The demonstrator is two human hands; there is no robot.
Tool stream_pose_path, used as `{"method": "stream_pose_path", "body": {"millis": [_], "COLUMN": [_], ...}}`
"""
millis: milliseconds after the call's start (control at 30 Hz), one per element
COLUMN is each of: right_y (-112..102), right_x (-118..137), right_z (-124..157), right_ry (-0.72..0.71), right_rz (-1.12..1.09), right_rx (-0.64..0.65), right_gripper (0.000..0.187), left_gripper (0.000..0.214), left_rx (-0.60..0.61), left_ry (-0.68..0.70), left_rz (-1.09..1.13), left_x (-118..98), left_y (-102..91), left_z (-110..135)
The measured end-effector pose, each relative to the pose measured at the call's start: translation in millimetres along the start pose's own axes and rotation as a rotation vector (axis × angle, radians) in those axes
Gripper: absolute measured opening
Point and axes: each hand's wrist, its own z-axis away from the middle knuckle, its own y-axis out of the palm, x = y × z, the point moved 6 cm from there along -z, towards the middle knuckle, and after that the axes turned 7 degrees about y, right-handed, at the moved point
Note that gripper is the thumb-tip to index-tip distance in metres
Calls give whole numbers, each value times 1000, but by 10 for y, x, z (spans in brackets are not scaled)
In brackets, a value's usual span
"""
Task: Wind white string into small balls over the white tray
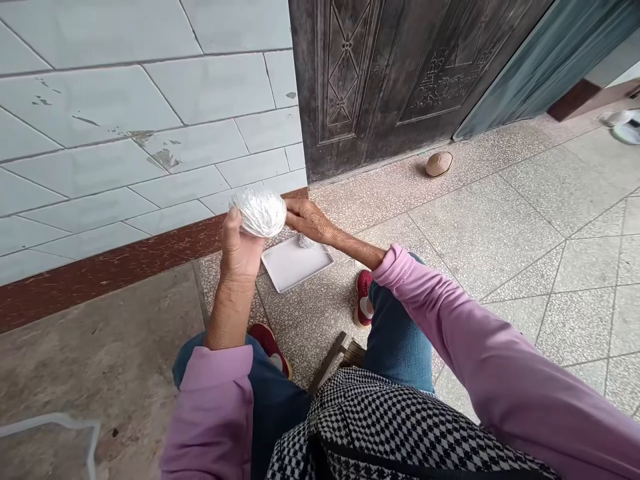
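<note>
My left hand [241, 248] is raised in front of me, its fingers wrapped round a white ball of thread [260, 213]. My right hand [311, 221] reaches across beside the ball, fingers closed in a pinch near the thread; what it pinches is too fine to make out. Below the hands a white square tray [290, 267] lies on the floor with a small whitish clump [305, 241] on its far edge. Both arms wear pink sleeves.
I sit low over a speckled terrazzo floor [500, 233], knees in jeans, red shoes [363, 297] near the tray. A tiled wall [125, 133] stands left, a dark carved door [400, 67] ahead. A round tan object [439, 163] lies by the door. A clear container's rim [75, 430] shows bottom left.
</note>
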Motion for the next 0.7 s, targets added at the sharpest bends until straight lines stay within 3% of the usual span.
{"method": "stream_pose_path", "body": {"millis": [233,433,700], "right_y": [73,219,-339], "right_x": [260,387,667], "right_z": [199,463,469], "right_ry": [65,-79,-71], "right_rz": [236,254,214], "right_rx": [75,298,36], "right_gripper": [52,38,28], "left_gripper": [75,71,90], "left_rx": [-2,-98,35], "left_ry": [43,63,-37], "left_rz": [-60,-178,-266], "left_x": [-2,52,56], "left_y": [-128,-320,-266], "left_z": [-82,-169,-115]}}
